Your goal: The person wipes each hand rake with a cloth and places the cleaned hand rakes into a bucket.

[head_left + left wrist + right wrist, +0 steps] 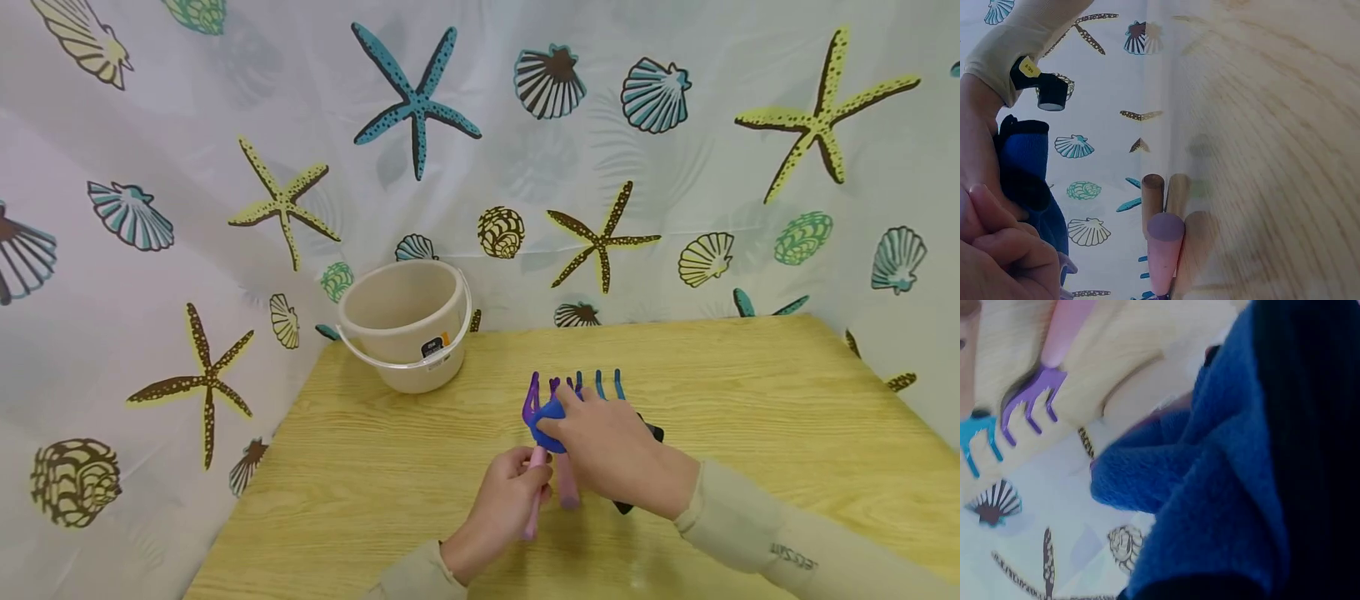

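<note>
My left hand (495,504) grips the pink handle (532,521) of a small garden tool with a purple head (529,408). My right hand (611,442) pinches a blue cloth (550,429) around the tool where head meets handle. In the right wrist view the fuzzy blue cloth (1204,481) with dark edging covers most of the tool, so its exact kind is hidden. Beside it on the table lies a purple hand rake (1038,394) with a pink handle (568,487). A teal hand rake (982,440) with a wooden handle (1152,200) lies next to that.
A beige bucket (412,379) with its handle hanging at the front stands at the table's back left. The wood-grain table (750,417) meets a pale curtain (510,167) printed with starfish and shells, which runs behind and along both sides.
</note>
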Motion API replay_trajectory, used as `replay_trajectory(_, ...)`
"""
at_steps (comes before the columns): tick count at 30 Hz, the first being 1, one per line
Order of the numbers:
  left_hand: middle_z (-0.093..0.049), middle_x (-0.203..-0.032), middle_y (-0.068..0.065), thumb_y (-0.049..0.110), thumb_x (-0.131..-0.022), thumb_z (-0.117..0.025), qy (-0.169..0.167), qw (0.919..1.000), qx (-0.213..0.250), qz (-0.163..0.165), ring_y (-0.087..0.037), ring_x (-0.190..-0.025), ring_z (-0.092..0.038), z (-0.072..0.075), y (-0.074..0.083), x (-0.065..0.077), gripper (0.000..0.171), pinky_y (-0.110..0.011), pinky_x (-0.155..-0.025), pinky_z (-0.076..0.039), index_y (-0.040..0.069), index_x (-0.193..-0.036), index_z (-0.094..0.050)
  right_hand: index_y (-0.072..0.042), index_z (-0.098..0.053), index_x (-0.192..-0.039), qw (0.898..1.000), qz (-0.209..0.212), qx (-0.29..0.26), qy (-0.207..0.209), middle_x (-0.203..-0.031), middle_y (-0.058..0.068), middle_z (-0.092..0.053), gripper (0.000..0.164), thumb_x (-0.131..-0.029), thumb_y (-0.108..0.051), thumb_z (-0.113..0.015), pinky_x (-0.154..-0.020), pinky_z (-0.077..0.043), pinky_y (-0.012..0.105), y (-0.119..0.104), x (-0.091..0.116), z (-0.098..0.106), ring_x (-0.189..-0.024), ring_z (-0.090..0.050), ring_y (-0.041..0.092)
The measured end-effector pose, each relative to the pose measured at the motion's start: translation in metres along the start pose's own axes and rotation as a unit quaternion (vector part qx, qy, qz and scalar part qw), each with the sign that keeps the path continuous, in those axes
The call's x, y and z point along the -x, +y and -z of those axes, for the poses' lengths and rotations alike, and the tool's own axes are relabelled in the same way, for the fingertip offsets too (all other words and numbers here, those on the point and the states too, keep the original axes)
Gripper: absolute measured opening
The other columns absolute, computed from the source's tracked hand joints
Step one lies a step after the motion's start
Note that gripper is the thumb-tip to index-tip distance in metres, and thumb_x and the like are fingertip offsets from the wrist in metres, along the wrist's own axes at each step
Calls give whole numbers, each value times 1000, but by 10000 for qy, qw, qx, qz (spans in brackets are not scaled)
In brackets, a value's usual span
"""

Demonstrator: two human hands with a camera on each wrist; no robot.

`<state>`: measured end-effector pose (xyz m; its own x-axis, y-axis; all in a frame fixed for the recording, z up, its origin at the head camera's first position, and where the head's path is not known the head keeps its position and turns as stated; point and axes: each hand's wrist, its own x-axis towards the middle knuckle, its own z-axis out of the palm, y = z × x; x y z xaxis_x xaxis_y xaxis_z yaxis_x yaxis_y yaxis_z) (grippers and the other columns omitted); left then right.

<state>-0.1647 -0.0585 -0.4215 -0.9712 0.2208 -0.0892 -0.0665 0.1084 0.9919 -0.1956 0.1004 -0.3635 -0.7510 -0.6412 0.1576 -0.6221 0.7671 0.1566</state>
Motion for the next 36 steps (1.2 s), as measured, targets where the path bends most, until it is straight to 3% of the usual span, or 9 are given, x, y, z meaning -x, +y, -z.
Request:
replay_trajectory(6, -57, -74, -7, 12, -93, -53, 8, 9999, 141, 88, -11, -62, -51, 1, -6, -3, 26, -20, -47, -39, -7, -111, -56, -21, -69, -116, 9995, -269, 166, 11, -124, 21, -54, 39, -77, -18, -75, -50, -58, 44, 6, 7, -6, -98, -54, 40)
replay_trajectory(14, -56, -69, -3, 15, -93, -53, -67, 10000, 21, -24, -11, -58, -50, 2, -4, -3, 30, -21, -45, -38, -6, -115, -57, -17, -65, -122, 9992, -11, -278, 297, -128, 29, -50, 53, -72, -18, -80, -50, -58, 46, -3, 2, -9, -102, -51, 48)
replay_trajectory(24, -56, -74, -4, 12, -94, -52, 136, 9996, 218, 115, -12, -64, -52, 3, -6, -3, 27, -22, -52, -41, -8, -112, -56, -22, -68, -116, 9989, -303, 185, 311, -125, 23, -54, 42, -75, -20, -75, -48, -57, 45, 4, 6, -18, -100, -54, 43)
replay_trajectory(31, -54, -68, -2, 13, -94, -52, 22, 10000, 12, -54, -11, -58, -49, -2, -5, -2, 22, -21, -46, -37, -4, -106, -58, -20, -68, -117, 9991, 121, -179, 356, -128, 26, -50, 50, -69, -12, -80, -46, -56, 41, -6, 9, -10, -95, -53, 42)
replay_trajectory(36, -55, -68, -2, 15, -94, -52, 17, 10000, 39, 79, -11, -57, -49, -2, -3, -3, 27, -22, -42, -35, -3, -112, -58, -21, -69, -116, 9991, 9, -12, 433, -125, 23, -53, 47, -70, -20, -81, -45, -56, 42, -3, 10, -10, -94, -54, 40)
